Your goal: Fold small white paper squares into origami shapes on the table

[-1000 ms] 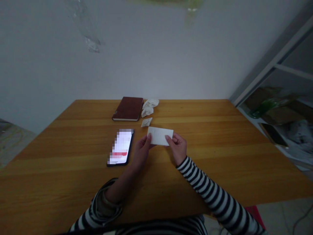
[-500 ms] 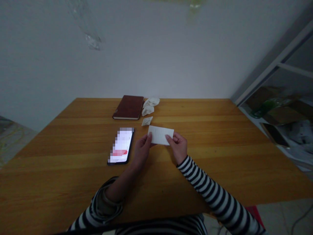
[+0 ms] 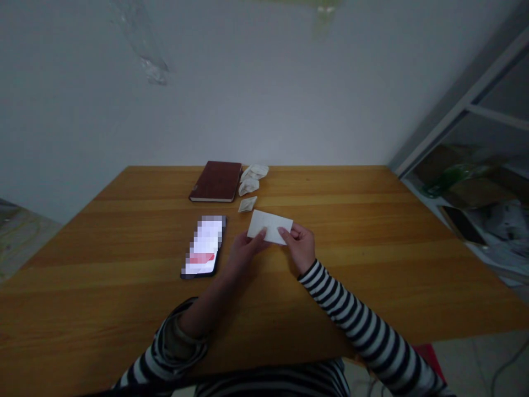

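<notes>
A small white sheet of paper (image 3: 270, 221) is held above the table by both hands. My left hand (image 3: 244, 251) pinches its lower edge near the middle, thumb on top. Gripping the lower right part is my right hand (image 3: 301, 245), also with the thumb on the face of the sheet. The fingers behind the paper are mostly hidden. Just beyond it lies a small folded paper piece (image 3: 247, 204), and further back are crumpled or folded white papers (image 3: 253, 175).
A phone (image 3: 205, 245) with a lit, partly blurred screen lies left of my hands. Behind it is a dark red notebook (image 3: 217, 182). The wooden table (image 3: 351, 204) meets a wall at the back. A shelf unit (image 3: 475, 182) with various items stands at the right.
My left thumb has shifted from the sheet's left edge to its lower middle. The paper is slightly more tilted, and my right hand keeps its grip.
</notes>
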`<action>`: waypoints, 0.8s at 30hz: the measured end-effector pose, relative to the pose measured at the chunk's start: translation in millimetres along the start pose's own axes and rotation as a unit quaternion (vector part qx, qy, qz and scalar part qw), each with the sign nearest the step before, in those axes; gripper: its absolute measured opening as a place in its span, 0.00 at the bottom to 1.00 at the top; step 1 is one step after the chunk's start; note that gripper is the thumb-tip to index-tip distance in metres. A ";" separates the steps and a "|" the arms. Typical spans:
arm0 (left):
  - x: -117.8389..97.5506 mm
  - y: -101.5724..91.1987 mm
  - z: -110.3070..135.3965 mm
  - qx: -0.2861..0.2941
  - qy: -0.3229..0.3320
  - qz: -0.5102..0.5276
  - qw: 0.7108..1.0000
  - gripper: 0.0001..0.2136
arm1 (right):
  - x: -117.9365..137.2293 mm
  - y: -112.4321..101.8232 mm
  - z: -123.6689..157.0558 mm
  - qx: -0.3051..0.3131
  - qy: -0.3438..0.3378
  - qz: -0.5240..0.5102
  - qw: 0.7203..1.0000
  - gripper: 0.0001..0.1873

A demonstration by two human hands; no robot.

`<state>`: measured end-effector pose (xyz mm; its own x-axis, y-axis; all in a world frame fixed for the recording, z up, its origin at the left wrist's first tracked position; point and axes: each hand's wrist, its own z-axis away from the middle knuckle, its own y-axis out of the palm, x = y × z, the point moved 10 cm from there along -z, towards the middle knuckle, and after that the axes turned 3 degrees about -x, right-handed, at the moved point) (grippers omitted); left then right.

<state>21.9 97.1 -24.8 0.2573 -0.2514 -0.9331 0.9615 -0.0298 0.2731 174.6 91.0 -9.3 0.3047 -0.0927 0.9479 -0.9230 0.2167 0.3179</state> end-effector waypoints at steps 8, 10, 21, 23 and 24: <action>4.5 3.2 1.0 0.016 -0.014 0.056 0.998 0.21 | 2.4 -1.4 -2.2 0.002 -0.005 0.004 1.000 0.21; 5.9 -2.3 0.0 0.001 -0.022 0.070 0.997 0.22 | 2.4 -2.4 -3.7 0.007 -0.002 0.007 1.000 0.21; 8.1 -7.2 -2.6 -0.034 0.024 0.026 0.999 0.28 | -13.6 15.8 6.3 0.032 0.076 -0.056 0.995 0.29; 6.8 -1.7 0.5 -0.041 0.040 0.021 0.998 0.28 | -16.4 12.7 9.5 -0.009 0.064 -0.058 0.996 0.28; 7.0 0.4 2.0 -0.042 0.043 0.015 0.998 0.28 | -17.4 10.6 10.4 -0.026 0.059 -0.060 0.996 0.27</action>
<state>23.9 93.4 -30.8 0.2905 -0.1673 -0.9421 0.9568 0.0588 0.2846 157.1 84.8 -22.7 0.4404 -0.0059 0.8978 -0.8658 0.2617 0.4264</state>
